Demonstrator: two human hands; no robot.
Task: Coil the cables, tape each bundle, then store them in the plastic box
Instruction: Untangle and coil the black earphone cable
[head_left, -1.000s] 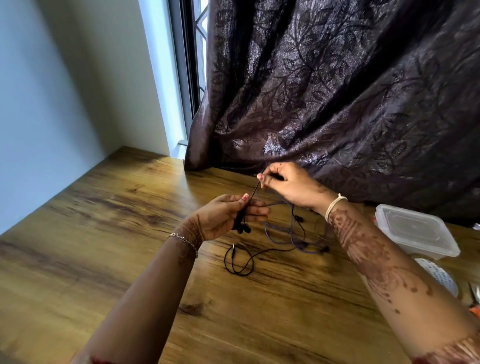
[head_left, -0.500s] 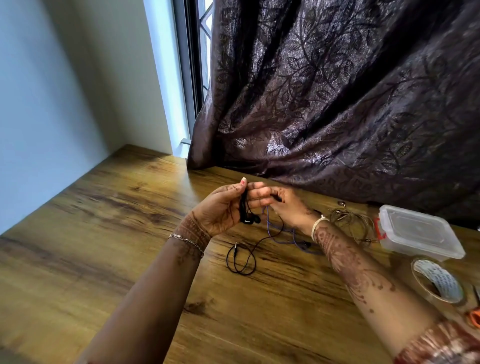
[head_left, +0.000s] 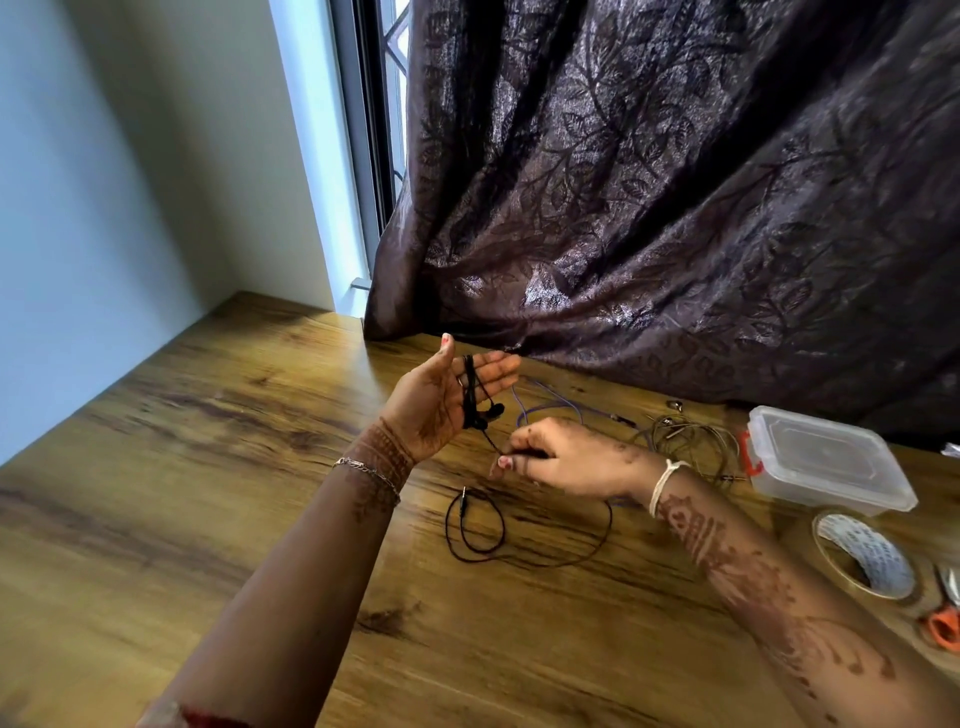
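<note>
Her left hand (head_left: 451, 400) is spread wide, black earphone cable (head_left: 475, 525) wound over its fingers; the right hand (head_left: 563, 460) pinches that strand lower down. Purple cable (head_left: 550, 402), lidded plastic box (head_left: 826, 460), tape roll (head_left: 865, 561), orange scissors (head_left: 943, 626) lie rightward.

1. table (head_left: 156, 493) carries all items; curtain (head_left: 675, 208) hangs behind it.
2. left hand (head_left: 441, 400) is raised left of right hand (head_left: 566, 460).
3. earphone cable (head_left: 478, 530) lies before both hands.
4. plastic box (head_left: 826, 460) sits far right; tape roll (head_left: 865, 556) lies before it, scissors (head_left: 945, 618) right of the roll.
</note>
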